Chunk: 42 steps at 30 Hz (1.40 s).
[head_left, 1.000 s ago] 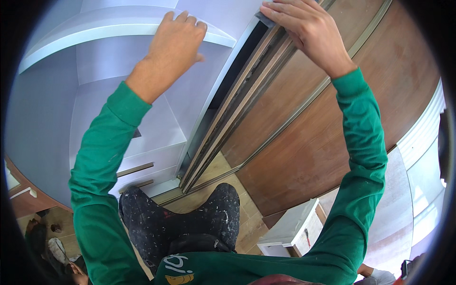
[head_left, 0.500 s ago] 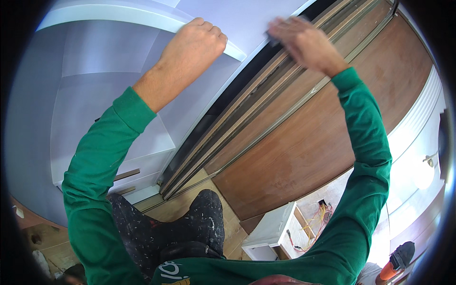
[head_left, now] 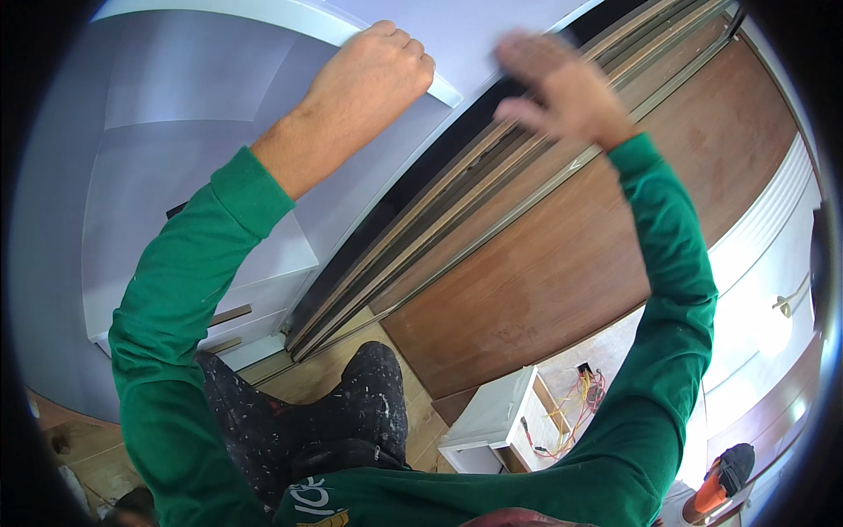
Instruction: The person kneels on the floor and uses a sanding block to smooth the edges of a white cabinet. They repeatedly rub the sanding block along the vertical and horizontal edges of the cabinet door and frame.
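Observation:
My left hand (head_left: 378,70) is closed in a fist, knuckles up, in front of the white shelf (head_left: 445,90) of a pale wardrobe. Its fingers curl under, out of sight, so what they hold is hidden. My right hand (head_left: 566,88) is blurred by motion beside the white side edge of the wardrobe, over the dark gap next to the sliding-door panels (head_left: 492,145). Its thumb sticks out apart from the fingers. The smear hides whether anything lies under the fingertips.
A large brown wooden panel (head_left: 527,281) stands to the right, behind a metal rail. Below it is a small white cabinet (head_left: 492,417) with coloured wires (head_left: 580,404). Drawers with dark handles (head_left: 230,316) are at lower left. An orange and black object (head_left: 720,483) is at lower right.
The view has shifted slightly. My right hand's thumb now stands apart from the fingers, and a dark patch at its fingertips no longer shows. My left fist keeps its place against the shelf.

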Each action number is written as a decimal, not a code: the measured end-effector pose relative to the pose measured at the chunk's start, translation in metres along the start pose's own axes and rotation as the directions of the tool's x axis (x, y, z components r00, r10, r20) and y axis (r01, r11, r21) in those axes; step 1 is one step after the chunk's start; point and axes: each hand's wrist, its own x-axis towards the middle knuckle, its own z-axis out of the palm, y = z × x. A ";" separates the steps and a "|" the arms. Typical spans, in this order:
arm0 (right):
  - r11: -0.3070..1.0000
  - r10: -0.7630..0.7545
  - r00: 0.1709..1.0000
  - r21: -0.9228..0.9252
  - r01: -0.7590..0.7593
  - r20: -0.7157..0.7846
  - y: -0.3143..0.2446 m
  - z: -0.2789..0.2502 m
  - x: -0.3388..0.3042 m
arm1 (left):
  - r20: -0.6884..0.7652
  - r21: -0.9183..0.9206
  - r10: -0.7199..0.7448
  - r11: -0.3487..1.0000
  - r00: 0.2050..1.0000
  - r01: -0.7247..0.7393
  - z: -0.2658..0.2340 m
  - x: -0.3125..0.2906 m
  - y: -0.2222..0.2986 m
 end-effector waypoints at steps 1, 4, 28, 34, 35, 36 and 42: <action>0.995 -0.101 0.995 -0.003 0.101 -0.002 -0.026 0.016 -0.002 | -0.014 0.008 0.008 1.000 1.000 -0.007 -0.001 0.001 -0.004; 0.997 -0.060 0.998 0.044 0.060 0.010 0.000 -0.008 0.000 | -0.010 0.015 0.008 1.000 1.000 -0.008 -0.002 0.001 -0.002; 0.828 0.099 0.973 -0.524 -0.198 -0.210 0.169 -0.027 -0.011 | -0.050 -0.066 -0.020 0.998 0.999 0.017 -0.002 0.005 0.009; 0.979 -0.003 1.000 -0.204 0.007 0.022 0.061 -0.005 0.001 | -0.044 -0.004 0.017 1.000 0.999 -0.017 -0.001 0.002 -0.005; 0.958 0.080 0.997 -0.275 -0.077 -0.003 0.079 -0.010 -0.004 | -0.052 -0.022 0.013 1.000 0.999 -0.014 0.000 0.003 -0.001; 0.926 0.159 0.987 -0.342 -0.161 -0.035 0.112 -0.017 -0.010 | -0.061 -0.039 0.008 0.999 0.998 -0.011 0.002 0.003 0.004; 0.939 0.201 0.977 -0.297 -0.173 0.067 0.090 -0.026 0.013 | -0.041 -0.026 0.019 0.999 0.999 -0.020 0.000 -0.001 -0.006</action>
